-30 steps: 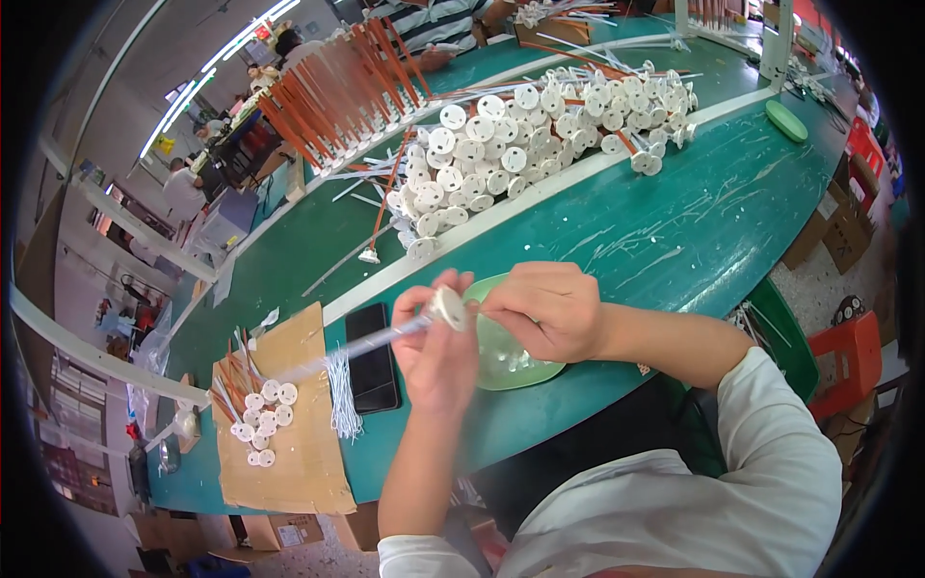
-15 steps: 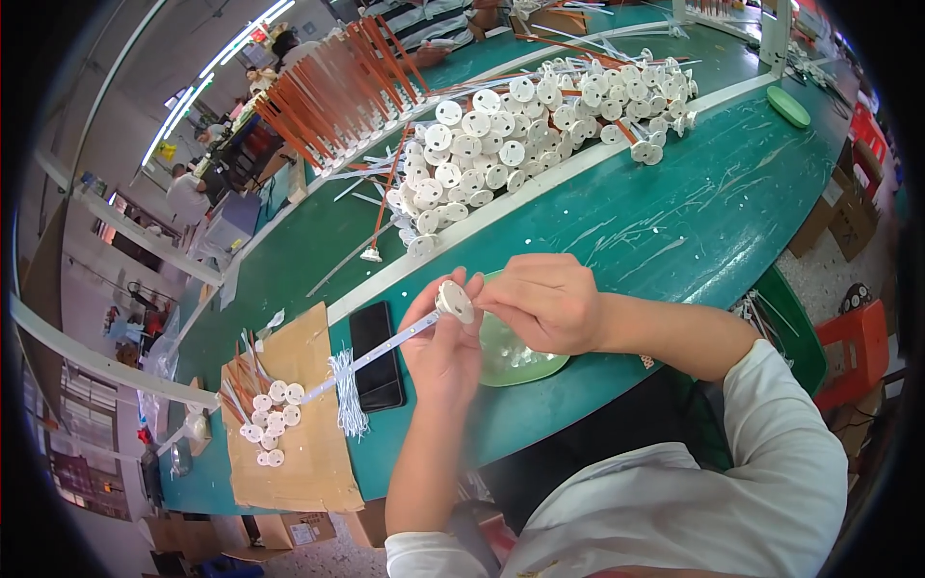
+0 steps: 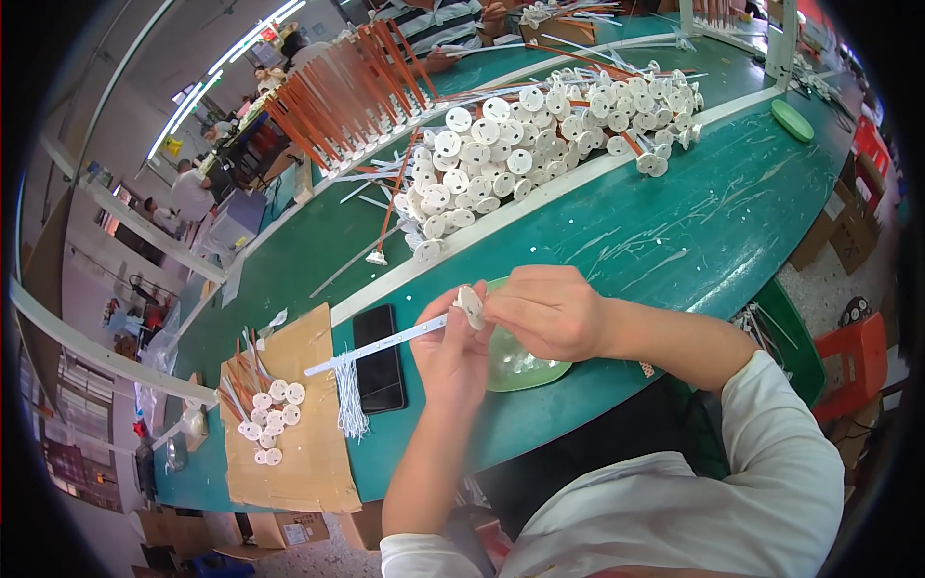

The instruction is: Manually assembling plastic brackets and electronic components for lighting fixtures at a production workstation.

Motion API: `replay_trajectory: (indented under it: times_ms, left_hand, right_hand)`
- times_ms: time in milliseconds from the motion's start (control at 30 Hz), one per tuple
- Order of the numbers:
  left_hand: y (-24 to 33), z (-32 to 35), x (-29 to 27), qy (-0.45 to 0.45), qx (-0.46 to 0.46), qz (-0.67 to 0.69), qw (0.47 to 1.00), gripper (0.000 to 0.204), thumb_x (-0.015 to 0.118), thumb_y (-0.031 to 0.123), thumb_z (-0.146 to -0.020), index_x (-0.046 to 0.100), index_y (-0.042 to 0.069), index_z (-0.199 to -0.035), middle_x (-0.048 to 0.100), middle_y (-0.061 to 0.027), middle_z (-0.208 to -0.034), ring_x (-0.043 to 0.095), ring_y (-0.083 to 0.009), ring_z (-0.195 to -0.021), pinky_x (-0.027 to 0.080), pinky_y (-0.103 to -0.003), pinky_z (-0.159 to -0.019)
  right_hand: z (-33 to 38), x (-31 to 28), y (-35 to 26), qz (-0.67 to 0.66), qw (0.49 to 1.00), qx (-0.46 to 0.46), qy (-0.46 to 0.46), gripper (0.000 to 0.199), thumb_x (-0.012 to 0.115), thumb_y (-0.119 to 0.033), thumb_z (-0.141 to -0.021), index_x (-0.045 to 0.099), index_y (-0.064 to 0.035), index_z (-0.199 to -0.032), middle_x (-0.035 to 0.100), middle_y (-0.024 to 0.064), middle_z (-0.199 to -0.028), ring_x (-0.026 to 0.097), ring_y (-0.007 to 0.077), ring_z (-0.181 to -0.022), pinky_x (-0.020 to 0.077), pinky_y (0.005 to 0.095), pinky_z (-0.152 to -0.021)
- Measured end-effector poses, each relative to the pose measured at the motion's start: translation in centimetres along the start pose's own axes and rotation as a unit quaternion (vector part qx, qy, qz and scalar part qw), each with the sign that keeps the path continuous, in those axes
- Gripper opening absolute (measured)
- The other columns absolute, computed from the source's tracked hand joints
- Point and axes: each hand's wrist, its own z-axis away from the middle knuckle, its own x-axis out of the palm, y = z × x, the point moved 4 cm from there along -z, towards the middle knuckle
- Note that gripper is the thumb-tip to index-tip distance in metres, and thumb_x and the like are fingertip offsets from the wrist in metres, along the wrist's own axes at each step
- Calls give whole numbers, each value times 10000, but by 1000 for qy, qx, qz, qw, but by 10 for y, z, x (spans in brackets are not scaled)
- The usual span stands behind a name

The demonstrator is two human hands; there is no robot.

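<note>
My left hand [image 3: 449, 364] grips a round white disc [image 3: 469, 306] between thumb and fingers. Attached to it, a narrow white LED strip [image 3: 390, 341] with small dots along it sticks out to the left, over the phone and the cord bundle. My right hand [image 3: 551, 308] is closed in a pinch at the disc's right edge; whatever its fingertips hold is too small to make out. Under my hands lies a light green dish [image 3: 533, 374] with small clear or whitish pieces in it.
A black phone [image 3: 380, 364] and a bundle of white cords [image 3: 349, 397] lie left of my hands. Farther left, cardboard [image 3: 313, 467] carries several white discs [image 3: 276, 417] with brown strips. Behind a pale rail is a large heap of discs [image 3: 501, 159]. Upright brown strips [image 3: 352, 91] stand beyond.
The disc has turned more edge-on, and the strip's angle is slightly flatter. Both hands stay together at the disc. The whole view has shifted a little.
</note>
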Motion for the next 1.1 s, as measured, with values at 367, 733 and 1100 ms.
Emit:
replay_trajectory:
  times_ms: [367, 733, 1100]
  left_hand:
    - [-7, 7, 2, 22, 53, -75, 996, 275, 607, 149, -972, 577, -53, -1157, 657, -166, -1127, 638, -262, -1124, 569, -356, -897]
    - [-3, -5, 5, -1, 98, -137, 986, 303, 600, 70, -963, 560, -108, -1205, 646, -215, -1159, 653, -312, -1087, 558, -406, -929]
    - [-10, -7, 1, 5, 42, -91, 995, 274, 614, 93, -959, 593, -63, -1183, 659, -167, -1160, 657, -226, -1054, 552, -368, -926]
  right_hand:
    - [4, 4, -9, 67, 997, -40, -2, 332, 646, 89, -579, 628, 61, -910, 623, 108, -787, 591, 239, -603, 501, 324, -535]
    - [8, 12, 5, 24, 999, 15, 41, 196, 706, 69, -703, 646, -2, -875, 645, 113, -765, 618, 263, -597, 492, 342, -527]
    - [6, 12, 3, 24, 999, 33, -7, 188, 703, 71, -725, 641, -7, -885, 627, 106, -709, 621, 269, -589, 491, 336, -529]
